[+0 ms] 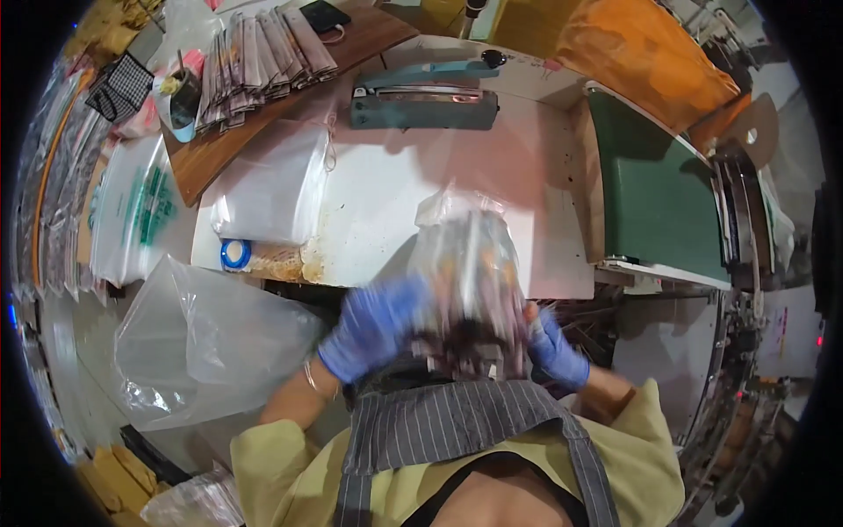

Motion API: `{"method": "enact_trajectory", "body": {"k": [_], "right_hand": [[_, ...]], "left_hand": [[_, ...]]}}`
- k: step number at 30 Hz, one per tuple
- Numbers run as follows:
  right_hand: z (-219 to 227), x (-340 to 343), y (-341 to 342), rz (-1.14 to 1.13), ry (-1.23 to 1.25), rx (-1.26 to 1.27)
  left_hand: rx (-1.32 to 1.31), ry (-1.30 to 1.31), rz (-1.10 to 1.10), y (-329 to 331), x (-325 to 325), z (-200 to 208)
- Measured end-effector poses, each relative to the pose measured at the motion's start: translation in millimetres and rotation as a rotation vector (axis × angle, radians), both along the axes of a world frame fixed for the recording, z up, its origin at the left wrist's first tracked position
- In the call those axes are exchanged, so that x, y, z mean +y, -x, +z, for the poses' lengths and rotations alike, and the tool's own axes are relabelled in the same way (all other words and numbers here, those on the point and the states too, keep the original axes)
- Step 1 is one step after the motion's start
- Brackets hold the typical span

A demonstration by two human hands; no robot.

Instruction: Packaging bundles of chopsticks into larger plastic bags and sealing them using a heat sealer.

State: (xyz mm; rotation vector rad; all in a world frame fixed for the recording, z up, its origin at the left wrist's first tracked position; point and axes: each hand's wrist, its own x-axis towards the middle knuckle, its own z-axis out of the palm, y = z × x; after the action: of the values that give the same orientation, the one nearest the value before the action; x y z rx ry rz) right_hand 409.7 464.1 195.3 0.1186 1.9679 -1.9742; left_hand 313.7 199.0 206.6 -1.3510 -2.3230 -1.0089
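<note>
both gloved hands (373, 325) (560, 351) clasp a blurred, apparently plastic-wrapped bundle (470, 272); bag stack (268, 189) left, green panel (654, 184) right, sealer (426, 111) beyond.

Wht table (378, 211) w/ 1 sealer (421, 112), clr bags (268, 189), 1 blu roll (245, 256).

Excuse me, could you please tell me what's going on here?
A person in blue gloves has a filled clear bag between the left hand and right hand, at the table's near edge. Blur hides the exact grip of the fingers. A sealer sits toward the far side, touched by neither hand, and a stack of flat bags lies on the left.
</note>
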Motion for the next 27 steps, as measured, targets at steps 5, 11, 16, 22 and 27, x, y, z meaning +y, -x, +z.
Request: {"method": "enact_trajectory", "body": {"k": [5, 11, 16, 22, 27], "right_hand": [[75.7, 9.1, 134.2, 0.201, -1.063, 1.071], [134.8, 28.7, 159.5, 0.042, -0.975, 1.241], [143.4, 4.4, 137.6, -0.409, -1.433, 1.136], [99.9, 17.2, 161.1, -0.022, -1.030, 1.445], [75.3, 45.2, 291.9, -0.151, -0.959, 1.246]], "left_hand": [[-0.160, -0.083, 0.210, 136.0, 24.1, 63.2], [-0.415, -0.195, -0.260, 172.2, 40.4, 106.8], [-0.215, -0.070, -0.025, 138.6, 65.1, 87.3], [-0.807, -0.823, -0.393, 102.9, 99.8, 67.1], [-0.963, -0.608, -0.041, 149.7, 157.0, -16.5]]}}
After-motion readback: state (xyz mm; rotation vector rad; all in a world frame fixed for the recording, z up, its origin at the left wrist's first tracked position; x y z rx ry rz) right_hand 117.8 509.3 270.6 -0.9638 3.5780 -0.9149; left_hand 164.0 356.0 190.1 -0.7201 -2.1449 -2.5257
